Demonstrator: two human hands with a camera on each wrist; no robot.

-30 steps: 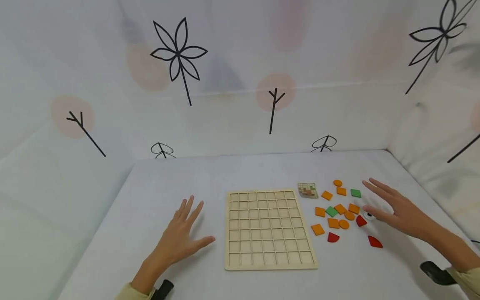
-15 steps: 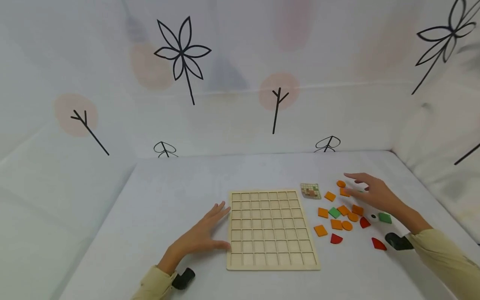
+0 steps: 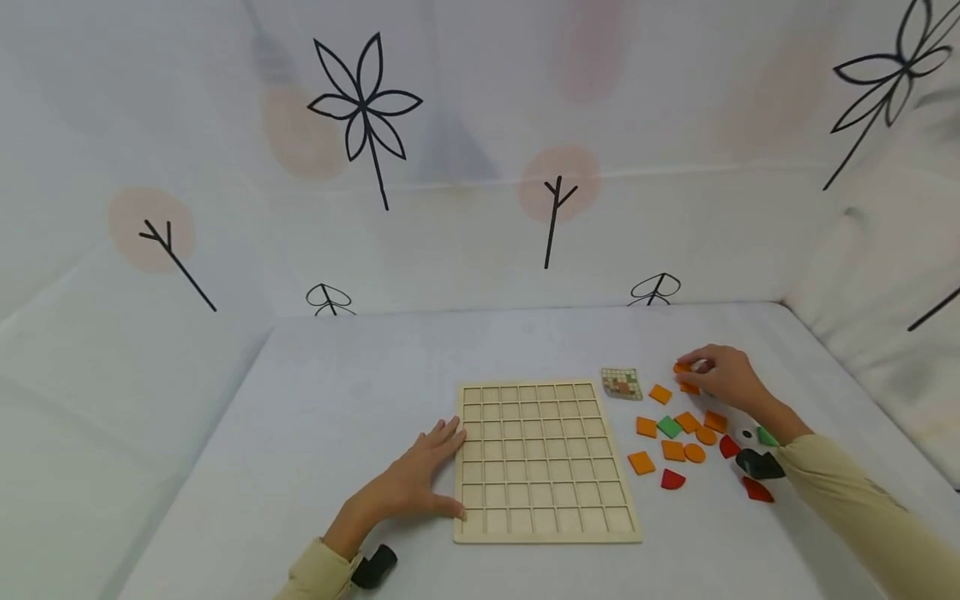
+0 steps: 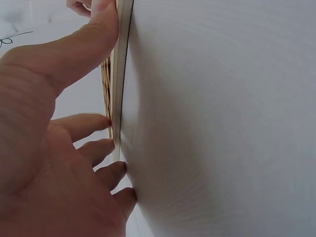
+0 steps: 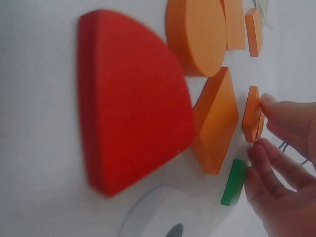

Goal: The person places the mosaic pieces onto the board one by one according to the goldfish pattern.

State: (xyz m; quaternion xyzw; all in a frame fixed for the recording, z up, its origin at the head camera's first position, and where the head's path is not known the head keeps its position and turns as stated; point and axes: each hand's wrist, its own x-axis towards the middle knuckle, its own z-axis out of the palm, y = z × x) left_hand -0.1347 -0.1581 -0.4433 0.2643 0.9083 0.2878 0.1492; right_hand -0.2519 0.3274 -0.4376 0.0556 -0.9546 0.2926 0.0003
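Observation:
A cream gridded board [image 3: 540,467] lies flat on the white table. My left hand [image 3: 412,479] rests at the board's left edge, fingers spread, with the thumb and fingertips touching it; the left wrist view shows the thumb [image 4: 94,34] against the rim. My right hand [image 3: 727,377] is at the far end of the loose pieces. Its thumb and fingertips pinch a small orange disc [image 3: 681,367], partly hidden by the fingers. Just in front of it lies an orange square [image 5: 252,113], and a green piece [image 5: 234,182] is beside the other fingers.
Several orange squares and discs, a green diamond [image 3: 670,427] and red quarter-round pieces [image 3: 672,479] lie right of the board. A small patterned card [image 3: 622,383] lies near its far right corner. A round white piece with a dark spot [image 5: 163,217] is close to the right wrist.
My left hand has come right onto the board's edge. The right hand has moved left over the far pieces, and its fingers have closed on the orange disc.

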